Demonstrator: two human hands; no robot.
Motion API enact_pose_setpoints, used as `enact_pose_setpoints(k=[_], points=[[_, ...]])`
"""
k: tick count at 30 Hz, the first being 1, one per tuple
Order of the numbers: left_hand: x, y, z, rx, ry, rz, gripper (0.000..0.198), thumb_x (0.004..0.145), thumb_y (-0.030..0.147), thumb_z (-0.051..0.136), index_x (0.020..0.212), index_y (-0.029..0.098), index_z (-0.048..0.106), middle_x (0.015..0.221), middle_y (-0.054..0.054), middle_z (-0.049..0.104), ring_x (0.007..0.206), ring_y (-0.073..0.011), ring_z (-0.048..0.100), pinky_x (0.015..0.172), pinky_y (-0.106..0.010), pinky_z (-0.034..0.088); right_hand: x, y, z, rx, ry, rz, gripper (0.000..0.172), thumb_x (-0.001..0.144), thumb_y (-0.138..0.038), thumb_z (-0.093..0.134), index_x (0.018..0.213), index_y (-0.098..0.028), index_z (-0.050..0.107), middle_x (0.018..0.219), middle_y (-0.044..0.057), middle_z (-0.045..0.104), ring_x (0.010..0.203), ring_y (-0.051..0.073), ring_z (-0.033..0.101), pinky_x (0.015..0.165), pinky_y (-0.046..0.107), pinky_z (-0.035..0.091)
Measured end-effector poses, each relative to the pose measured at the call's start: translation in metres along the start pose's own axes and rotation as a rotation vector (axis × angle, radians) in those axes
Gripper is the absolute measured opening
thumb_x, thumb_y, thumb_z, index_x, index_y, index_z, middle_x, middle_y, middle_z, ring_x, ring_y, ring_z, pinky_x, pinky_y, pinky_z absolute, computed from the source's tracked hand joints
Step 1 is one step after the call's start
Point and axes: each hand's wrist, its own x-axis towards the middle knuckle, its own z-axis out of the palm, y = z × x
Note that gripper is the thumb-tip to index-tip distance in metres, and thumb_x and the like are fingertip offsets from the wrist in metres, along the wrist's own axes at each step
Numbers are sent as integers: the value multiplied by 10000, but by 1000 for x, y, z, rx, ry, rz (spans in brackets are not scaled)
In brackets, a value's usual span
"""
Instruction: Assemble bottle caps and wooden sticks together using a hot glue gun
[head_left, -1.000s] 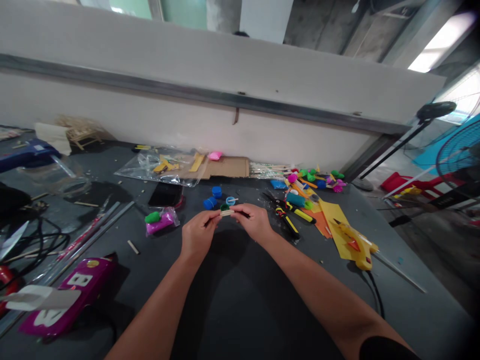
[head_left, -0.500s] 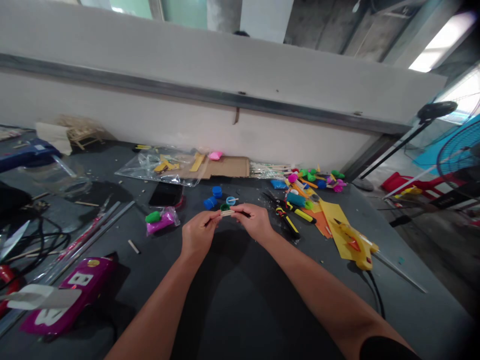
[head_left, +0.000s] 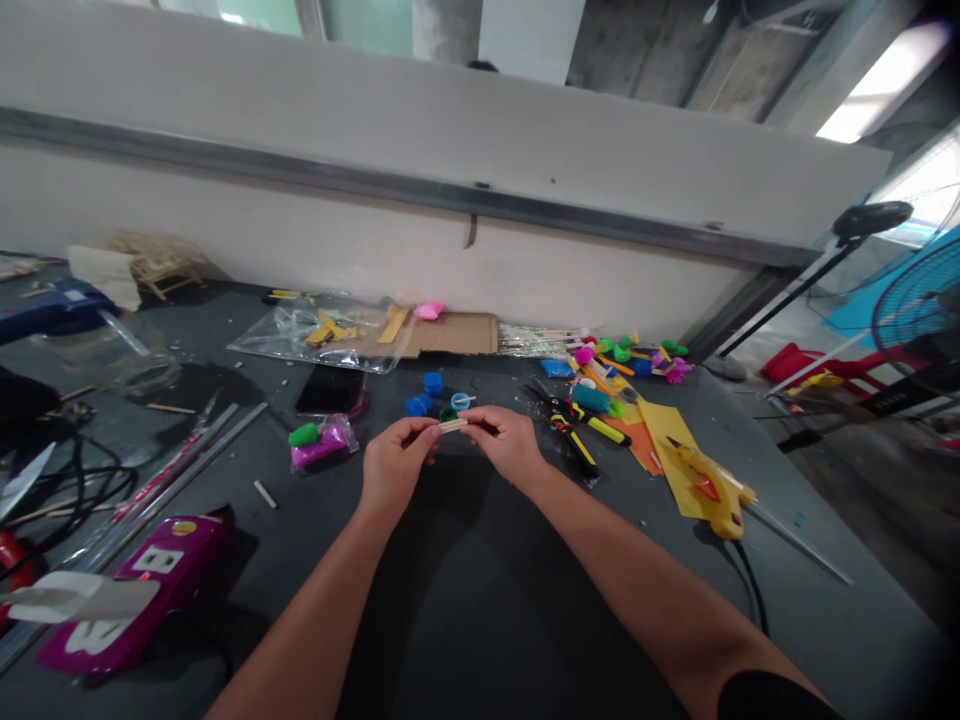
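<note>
Between my hands, above the dark table, are short pale wooden sticks [head_left: 452, 426] lying side by side; their exact number is unclear. My left hand [head_left: 397, 458] pinches their left end between thumb and fingers. At the right end, the fingertips of my right hand [head_left: 506, 442] are closed on the same sticks. Just behind them stand a green paint pot [head_left: 448, 413] and an open light-blue pot [head_left: 462, 401] with a small stick across it. Two dark-blue pots or caps, one of them a blue cap [head_left: 433, 383], sit a little farther back.
Pliers [head_left: 574, 440] and a yellow glue gun [head_left: 712, 490] lie to the right, by yellow paper [head_left: 667, 440]. On the left are a phone [head_left: 330, 390], a bagged purple lump [head_left: 319, 445] and a purple power strip [head_left: 142, 590]. Cardboard [head_left: 461, 333] lies against the back wall.
The fingers of both hands have shifted slightly on the sticks, which remain held in nearly the same place. Otherwise the table looks the same.
</note>
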Motion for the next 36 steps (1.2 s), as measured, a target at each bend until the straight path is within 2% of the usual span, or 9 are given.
enact_pose_setpoints(k=[3, 6, 11, 30, 36], points=[[0, 1, 1, -35, 4, -30, 236, 703, 362, 622, 820, 164, 676, 673, -11, 656, 549, -115, 578, 500, -215, 468, 0, 0, 3, 74, -12, 59, 185, 758, -265, 623, 924, -252, 704, 822, 16, 700, 626, 138, 629, 572, 243, 510], [1, 0, 0, -25, 28, -21, 214, 704, 339, 619, 822, 168, 672, 645, 4, 640, 524, -100, 558, 506, -210, 460, 1, -1, 6, 259, 2, 199, 209, 745, -291, 614, 928, -230, 696, 716, 4, 675, 521, 107, 577, 458, 210, 477], [0, 1, -1, 23, 40, 5, 202, 711, 336, 616, 818, 173, 670, 637, 15, 628, 503, -88, 542, 497, -196, 436, 6, -5, 7, 447, 40, 332, 173, 678, -287, 652, 795, -165, 688, 522, -30, 573, 450, 87, 514, 388, 179, 429], [-2, 0, 1, 130, 93, 100, 201, 730, 366, 590, 775, 194, 683, 579, 22, 631, 545, -123, 588, 562, -227, 462, 4, -10, 6, 359, 52, 325, 139, 683, -293, 638, 724, -162, 664, 506, -37, 549, 413, 69, 466, 372, 169, 398], [-1, -1, 1, 28, 82, 48, 267, 748, 371, 571, 891, 176, 683, 709, -11, 676, 558, -120, 596, 546, -229, 490, 6, -8, 6, 374, 76, 346, 162, 681, -303, 641, 741, -155, 666, 506, -33, 548, 425, 77, 478, 372, 170, 397]])
